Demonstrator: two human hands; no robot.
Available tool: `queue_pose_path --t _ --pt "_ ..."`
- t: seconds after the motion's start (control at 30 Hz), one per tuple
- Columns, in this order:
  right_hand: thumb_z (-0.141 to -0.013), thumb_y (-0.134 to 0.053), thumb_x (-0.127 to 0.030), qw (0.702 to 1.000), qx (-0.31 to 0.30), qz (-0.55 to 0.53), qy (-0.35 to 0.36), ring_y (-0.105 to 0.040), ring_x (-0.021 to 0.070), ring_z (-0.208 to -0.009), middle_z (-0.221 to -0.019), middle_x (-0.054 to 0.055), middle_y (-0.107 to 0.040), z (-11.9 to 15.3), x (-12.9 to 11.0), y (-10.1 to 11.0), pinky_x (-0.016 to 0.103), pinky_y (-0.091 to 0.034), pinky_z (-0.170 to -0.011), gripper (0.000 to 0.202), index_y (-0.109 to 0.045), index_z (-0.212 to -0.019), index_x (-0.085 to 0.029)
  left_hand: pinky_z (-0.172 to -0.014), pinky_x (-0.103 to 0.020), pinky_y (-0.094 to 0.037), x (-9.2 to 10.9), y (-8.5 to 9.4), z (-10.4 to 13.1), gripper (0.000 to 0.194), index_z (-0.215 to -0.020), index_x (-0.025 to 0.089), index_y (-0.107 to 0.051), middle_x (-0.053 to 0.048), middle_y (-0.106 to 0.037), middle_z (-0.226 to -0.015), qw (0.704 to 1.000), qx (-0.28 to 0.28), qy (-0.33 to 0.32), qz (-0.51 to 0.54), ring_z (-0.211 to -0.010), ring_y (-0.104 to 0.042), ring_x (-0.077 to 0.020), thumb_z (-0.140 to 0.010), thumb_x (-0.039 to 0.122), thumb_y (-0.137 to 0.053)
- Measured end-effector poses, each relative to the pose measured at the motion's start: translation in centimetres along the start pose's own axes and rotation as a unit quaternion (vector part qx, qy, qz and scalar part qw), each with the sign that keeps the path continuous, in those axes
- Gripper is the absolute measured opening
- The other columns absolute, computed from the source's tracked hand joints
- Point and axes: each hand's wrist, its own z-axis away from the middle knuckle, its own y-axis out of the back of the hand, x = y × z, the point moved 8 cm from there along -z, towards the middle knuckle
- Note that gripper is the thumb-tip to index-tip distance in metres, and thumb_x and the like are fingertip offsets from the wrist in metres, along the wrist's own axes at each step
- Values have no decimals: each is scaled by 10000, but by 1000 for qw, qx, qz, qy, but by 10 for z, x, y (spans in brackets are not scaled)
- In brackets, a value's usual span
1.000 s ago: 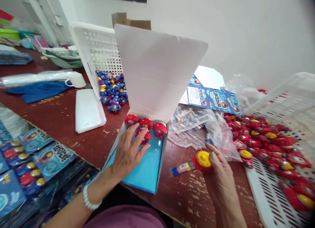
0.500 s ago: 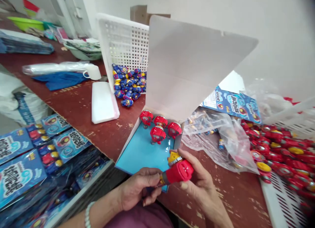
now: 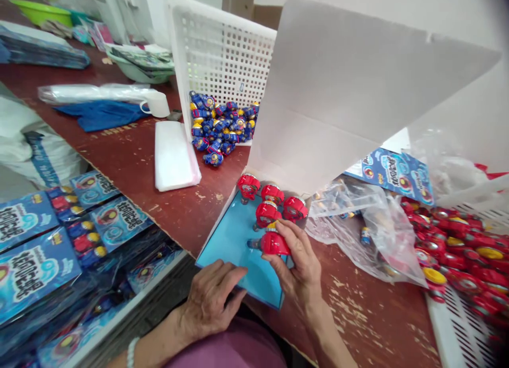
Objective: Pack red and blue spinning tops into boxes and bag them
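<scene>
My right hand (image 3: 300,264) grips a red plastic toy (image 3: 274,244) with a yellow knob and a dark stem, low over the blue floor of an open cardboard box (image 3: 262,283). The toy lies sideways, its stem pointing left. Several like red toys (image 3: 267,213) stand at the back of the box. Near the box's front left edge is my left hand (image 3: 212,299), holding nothing, with thumb and fingers apart and slightly bent. Behind the toys rises the box's raised grey lid (image 3: 338,92).
A white basket (image 3: 226,50) of blue toys (image 3: 225,125) stands behind left. Plastic bags (image 3: 374,241) and red toys in a basket (image 3: 465,251) lie right. Printed blue packages (image 3: 32,262) fill the lower left. A white mug (image 3: 158,104) and white sheets (image 3: 175,156) are on the table.
My right hand has carried the red toy forward and left, over the box floor. My left hand has let go of its stem and drawn back left. The view has shifted slightly.
</scene>
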Motion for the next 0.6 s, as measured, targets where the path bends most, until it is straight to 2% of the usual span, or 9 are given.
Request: queue_pose_path --t 0.13,0.27,0.33,0.4,0.5,0.6 --pt "-875 -677 -285 998 -58 -15 -3 -499 236 -1215 -1299 71 -522 -6 1 -8 344 -483 -970 523 -484 -1360 -326 -674 -327 -457 -4 -4 -1 300 -1157 178 -513 -62 -657 -904 1000 3 -13 -4 -744 -580 -203 -862 200 -564" --pt "-889 -657 -303 994 -88 -58 -19 -531 228 -1141 -1249 101 -503 -7 6 -38 354 -470 -974 467 -514 -1334 -278 -702 -324 -439 -3 -3 2 275 -1145 170 -523 -52 -655 -918 1000 -2 -21 -7 -780 -572 -202 -877 206 -572" --pt "-907 -627 -316 994 -79 -71 -19 -520 225 -1127 -1237 115 -466 -6 5 -49 361 -466 -975 459 -499 -1343 -256 -735 -337 -424 -1 -5 4 281 -1133 167 -547 -56 -656 -941 999 -13 -36 -31 -813 -565 -214 -873 262 -600" --pt "-906 -624 -333 997 -57 -47 -5 -482 239 -1158 -1273 127 -415 -4 1 -49 384 -447 -997 495 -467 -1368 -247 -757 -357 -406 -1 -8 7 294 -1117 189 -586 -56 -659 -976 996 -22 -62 -60 -832 -559 -228 -856 320 -626" --pt "-890 -642 -381 1000 -21 -3 17 -406 260 -1237 -1342 130 -357 -1 -6 -24 402 -405 -1045 593 -404 -1413 -236 -745 -359 -391 -4 -11 8 265 -1076 243 -639 -41 -668 -992 989 2 -120 -86 -826 -561 -230 -836 355 -634" --pt "-914 -589 -378 996 70 42 -42 -440 242 -1205 -1336 119 -368 7 13 33 378 -445 -995 505 -440 -1377 -242 -700 -344 -391 -13 -15 10 254 -1048 282 -663 -28 -685 -969 986 42 -139 -86 -780 -574 -218 -813 378 -643"
